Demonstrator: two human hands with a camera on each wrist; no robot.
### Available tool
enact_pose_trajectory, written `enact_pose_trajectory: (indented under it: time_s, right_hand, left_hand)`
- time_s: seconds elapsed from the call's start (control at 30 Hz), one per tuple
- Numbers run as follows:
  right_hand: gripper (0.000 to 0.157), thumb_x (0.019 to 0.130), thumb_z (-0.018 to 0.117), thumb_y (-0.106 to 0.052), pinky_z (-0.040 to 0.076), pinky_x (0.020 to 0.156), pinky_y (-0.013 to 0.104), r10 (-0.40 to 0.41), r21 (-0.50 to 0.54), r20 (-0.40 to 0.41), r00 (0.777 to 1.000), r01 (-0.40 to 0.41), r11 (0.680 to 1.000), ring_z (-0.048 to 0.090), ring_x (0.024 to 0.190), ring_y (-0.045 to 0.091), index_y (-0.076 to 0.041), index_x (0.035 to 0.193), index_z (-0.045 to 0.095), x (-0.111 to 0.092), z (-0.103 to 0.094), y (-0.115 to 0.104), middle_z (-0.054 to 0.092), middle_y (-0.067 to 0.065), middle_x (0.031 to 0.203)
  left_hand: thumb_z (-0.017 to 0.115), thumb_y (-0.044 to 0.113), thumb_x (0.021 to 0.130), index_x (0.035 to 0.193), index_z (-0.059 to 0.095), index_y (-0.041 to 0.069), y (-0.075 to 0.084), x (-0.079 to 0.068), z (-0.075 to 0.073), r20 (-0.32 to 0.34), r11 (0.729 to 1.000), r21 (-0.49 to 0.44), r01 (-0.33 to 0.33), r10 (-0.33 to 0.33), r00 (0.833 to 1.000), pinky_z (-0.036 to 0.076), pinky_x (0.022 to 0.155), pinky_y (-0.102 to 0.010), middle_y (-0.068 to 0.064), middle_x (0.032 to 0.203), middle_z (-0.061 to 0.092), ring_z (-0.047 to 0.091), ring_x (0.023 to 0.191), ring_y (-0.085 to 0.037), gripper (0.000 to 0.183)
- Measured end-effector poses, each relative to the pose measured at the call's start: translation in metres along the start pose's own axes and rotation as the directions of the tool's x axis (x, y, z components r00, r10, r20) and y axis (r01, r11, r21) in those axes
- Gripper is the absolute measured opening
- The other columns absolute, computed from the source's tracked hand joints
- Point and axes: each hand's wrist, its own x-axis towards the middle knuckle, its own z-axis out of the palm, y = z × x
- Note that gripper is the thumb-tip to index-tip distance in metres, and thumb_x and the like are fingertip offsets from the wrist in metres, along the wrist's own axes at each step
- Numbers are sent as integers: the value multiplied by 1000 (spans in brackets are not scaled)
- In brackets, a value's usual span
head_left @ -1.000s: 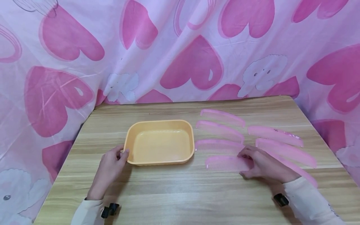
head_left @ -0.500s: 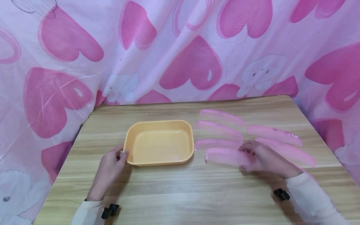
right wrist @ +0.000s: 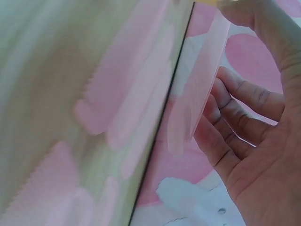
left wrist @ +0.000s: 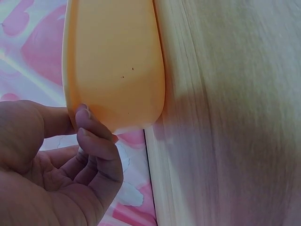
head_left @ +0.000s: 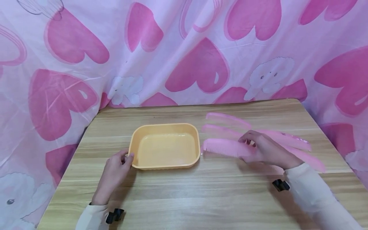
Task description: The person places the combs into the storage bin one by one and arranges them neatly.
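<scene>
My left hand (head_left: 114,174) pinches the left rim of a shallow yellow plastic tray (head_left: 166,150), which stands on the table with nothing in it. Seen from the left wrist, thumb and fingers (left wrist: 101,141) take the tray's wall at its rounded end. A pink comb (head_left: 222,147) is in my right hand (head_left: 265,150), held by its right end, teeth toward me. It hangs above the table just right of the tray. In the right wrist view the held comb (right wrist: 202,80) slants between thumb and fingers.
Several more pink combs lie right of the tray, among them a back one (head_left: 228,118), one behind the held comb (head_left: 219,129), and a flower-printed one (head_left: 290,139). The wooden table (head_left: 172,198) meets a pink heart-patterned cloth (head_left: 198,67) behind.
My right hand has lifted the front comb off the table and carried it back and slightly left, over the comb behind. The left hand stays at the tray's rim.
</scene>
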Motion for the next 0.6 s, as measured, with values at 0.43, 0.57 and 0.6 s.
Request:
enact_pose_trajectory:
  time_s: [0.43, 0.57, 0.6]
  right_hand:
    - [51, 70, 90, -22, 52, 80, 41, -22, 42, 68, 997, 19, 999, 60, 93, 19, -2, 111, 69, 61, -2, -25, 66, 3, 102]
    - [50, 68, 89, -22, 52, 80, 39, -46, 56, 69, 997, 42, 998, 60, 92, 18, -5, 110, 70, 80, 0, -35, 67, 4, 109]
    - [49, 68, 90, -22, 52, 81, 39, -57, 60, 69, 996, 53, 997, 60, 93, 17, -5, 110, 70, 84, 1, -38, 67, 5, 114]
  left_hand:
    - [55, 16, 104, 125, 64, -4, 1, -2, 1, -3, 1000, -1, -6, 6, 1000, 37, 51, -26, -3, 69, 55, 48, 59, -16, 31]
    - [55, 16, 103, 124, 65, -3, 1, -2, 2, -13, 1000, 0, -11, 11, 1000, 37, 52, -26, -2, 69, 55, 48, 59, -16, 30]
    - [55, 16, 103, 124, 65, -3, 1, -2, 3, -16, 1000, -1, -9, 9, 1000, 37, 52, -26, -2, 69, 55, 48, 59, -16, 29]
